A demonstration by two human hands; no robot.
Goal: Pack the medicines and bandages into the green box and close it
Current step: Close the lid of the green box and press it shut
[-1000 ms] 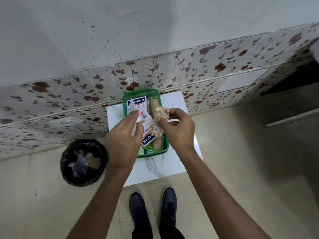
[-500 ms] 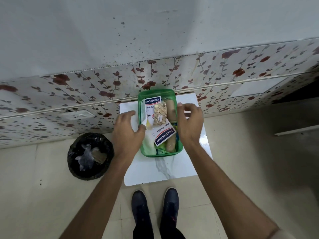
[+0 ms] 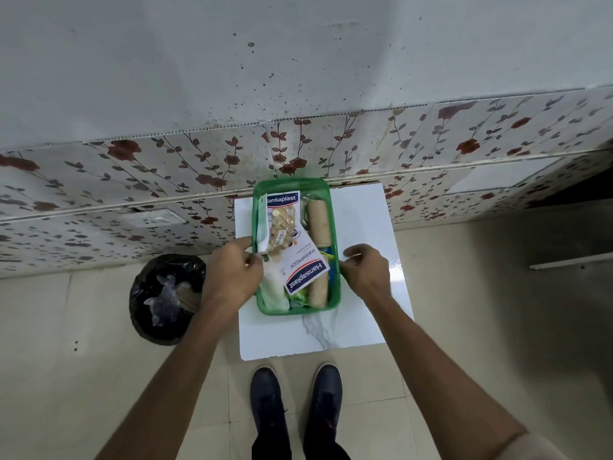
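The open green box (image 3: 298, 309) stands on a small white table (image 3: 363, 224). Inside lie two Hansaplast plaster packets (image 3: 304, 272), a clear bag of tablets (image 3: 282, 226), two tan bandage rolls (image 3: 319, 220) and a white gauze pack (image 3: 273, 295). My left hand (image 3: 232, 273) is at the box's left rim, pinching a white strip packet (image 3: 262, 232) that stands against the left wall. My right hand (image 3: 368, 270) is at the right rim, fingers curled, thumb on the green edge. No lid is visible.
A black-lined waste bin (image 3: 166, 297) stands on the floor left of the table. A floral tiled wall (image 3: 431, 144) rises right behind the box. My dark shoes (image 3: 265, 393) are at the table's near edge.
The tablet bag that my right hand held now lies in the box. My right hand dropped to the right rim and my left hand lowered to the left rim.
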